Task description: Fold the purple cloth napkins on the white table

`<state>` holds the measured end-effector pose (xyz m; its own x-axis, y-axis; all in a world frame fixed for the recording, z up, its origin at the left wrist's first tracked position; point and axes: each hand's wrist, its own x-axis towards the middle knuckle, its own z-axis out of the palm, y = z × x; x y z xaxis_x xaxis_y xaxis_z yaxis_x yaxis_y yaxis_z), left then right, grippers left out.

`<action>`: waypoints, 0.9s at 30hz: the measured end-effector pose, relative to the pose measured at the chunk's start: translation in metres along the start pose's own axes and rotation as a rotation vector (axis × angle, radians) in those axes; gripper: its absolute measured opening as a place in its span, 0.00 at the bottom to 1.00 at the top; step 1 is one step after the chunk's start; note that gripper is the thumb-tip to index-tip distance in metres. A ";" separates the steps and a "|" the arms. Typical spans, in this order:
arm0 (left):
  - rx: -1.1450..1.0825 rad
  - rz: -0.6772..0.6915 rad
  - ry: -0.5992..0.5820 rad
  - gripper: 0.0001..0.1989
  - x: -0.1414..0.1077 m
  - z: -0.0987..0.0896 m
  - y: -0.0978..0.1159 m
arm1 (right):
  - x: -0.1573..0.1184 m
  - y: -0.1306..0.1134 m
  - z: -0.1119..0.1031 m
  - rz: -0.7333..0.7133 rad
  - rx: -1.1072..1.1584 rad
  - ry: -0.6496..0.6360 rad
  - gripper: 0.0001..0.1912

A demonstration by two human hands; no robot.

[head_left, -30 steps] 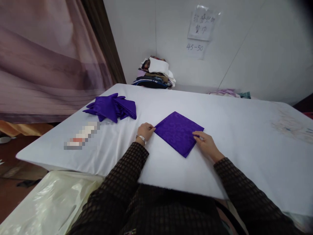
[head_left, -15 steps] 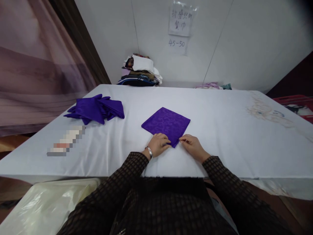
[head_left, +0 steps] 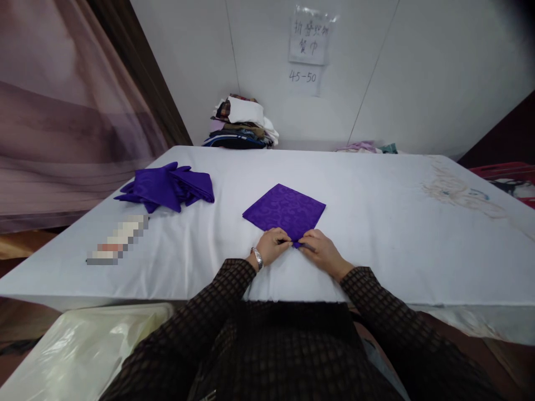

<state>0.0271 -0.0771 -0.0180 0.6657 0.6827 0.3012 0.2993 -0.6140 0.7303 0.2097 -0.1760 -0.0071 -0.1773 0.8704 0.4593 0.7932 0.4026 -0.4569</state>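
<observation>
A purple patterned napkin, folded to a diamond, lies on the white tablecloth with one corner toward me. My left hand is closed at the left side of that near corner, fingertips pinching the cloth. From the right, my right hand pinches the same corner, thumb and fingers together. Both sets of fingertips almost meet there, and a small purple tip shows between them. The fingers partly cover the corner's edges.
Several purple folded napkins lie heaped at the left. In front of them is a blurred-out flat object. Behind the table's far edge are a pile of folded clothes and some lilac cloth. A pale plastic-covered surface stands below left.
My right hand has moved left and closed in on the near corner. That corner now looks gathered between both hands' fingertips. The view has shifted slightly.
</observation>
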 end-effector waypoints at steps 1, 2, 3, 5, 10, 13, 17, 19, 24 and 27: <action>-0.026 -0.017 0.007 0.02 0.000 0.001 -0.001 | 0.001 -0.001 0.001 -0.007 -0.029 0.000 0.09; -0.047 -0.030 0.011 0.01 0.001 0.001 -0.001 | 0.003 -0.002 0.002 -0.019 -0.051 -0.004 0.08; -0.064 -0.039 0.015 0.01 0.001 0.001 -0.001 | 0.004 -0.003 0.002 -0.032 -0.066 -0.008 0.08; -0.100 -0.050 0.025 0.01 0.002 0.000 0.000 | 0.005 -0.005 0.003 -0.049 -0.069 -0.012 0.08; -0.213 -0.060 0.069 0.04 0.001 -0.002 0.001 | 0.004 -0.004 0.003 -0.055 -0.003 0.003 0.10; -0.224 -0.063 0.090 0.04 0.000 -0.002 0.001 | 0.004 -0.003 0.004 -0.052 0.013 0.018 0.10; -0.193 -0.065 0.101 0.05 -0.001 -0.002 0.001 | 0.007 -0.001 0.004 -0.042 0.005 0.049 0.10; -0.178 -0.056 0.091 0.05 -0.001 -0.001 0.001 | 0.010 0.000 0.004 -0.041 0.003 0.055 0.09; -0.170 -0.068 0.080 0.06 -0.001 0.000 0.000 | 0.015 0.002 0.004 -0.048 0.023 0.057 0.08; -0.191 -0.105 0.070 0.07 -0.001 0.000 0.000 | 0.014 0.001 0.003 -0.099 0.058 0.013 0.08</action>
<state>0.0269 -0.0774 -0.0186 0.5868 0.7687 0.2544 0.2248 -0.4565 0.8609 0.2063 -0.1625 -0.0036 -0.2453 0.8218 0.5143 0.7370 0.5027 -0.4519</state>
